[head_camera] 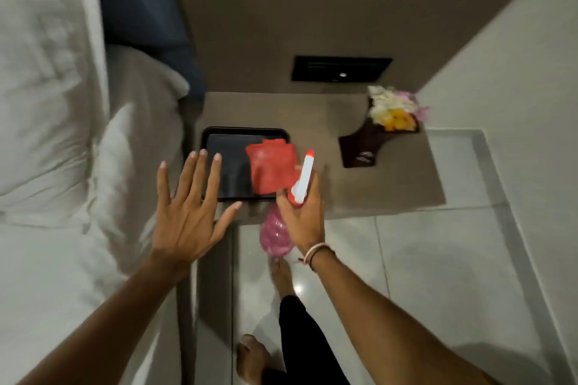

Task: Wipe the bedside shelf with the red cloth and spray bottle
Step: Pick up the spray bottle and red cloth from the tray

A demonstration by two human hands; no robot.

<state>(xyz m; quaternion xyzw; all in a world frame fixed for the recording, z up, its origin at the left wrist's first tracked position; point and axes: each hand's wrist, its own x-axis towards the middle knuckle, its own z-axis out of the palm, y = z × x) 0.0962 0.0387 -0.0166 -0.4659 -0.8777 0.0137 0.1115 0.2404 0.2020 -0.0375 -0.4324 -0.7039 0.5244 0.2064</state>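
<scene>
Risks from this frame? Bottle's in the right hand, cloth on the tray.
1. The spray bottle in the right hand points roughly toward the flowers and the dark wall panel; mist may hit them.
2. The red cloth lies partly on the black tray; pulling it might shift the tray.
3. The open left hand hovers by the tray's edge and might bump it.

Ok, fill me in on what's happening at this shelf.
A person is getting ready to clean the bedside shelf. The right hand grips a pink spray bottle, nozzle aimed over the shelf. The left hand hovers open and empty near the black tray. The red cloth lies partly on that tray, not yet picked up.
</scene>
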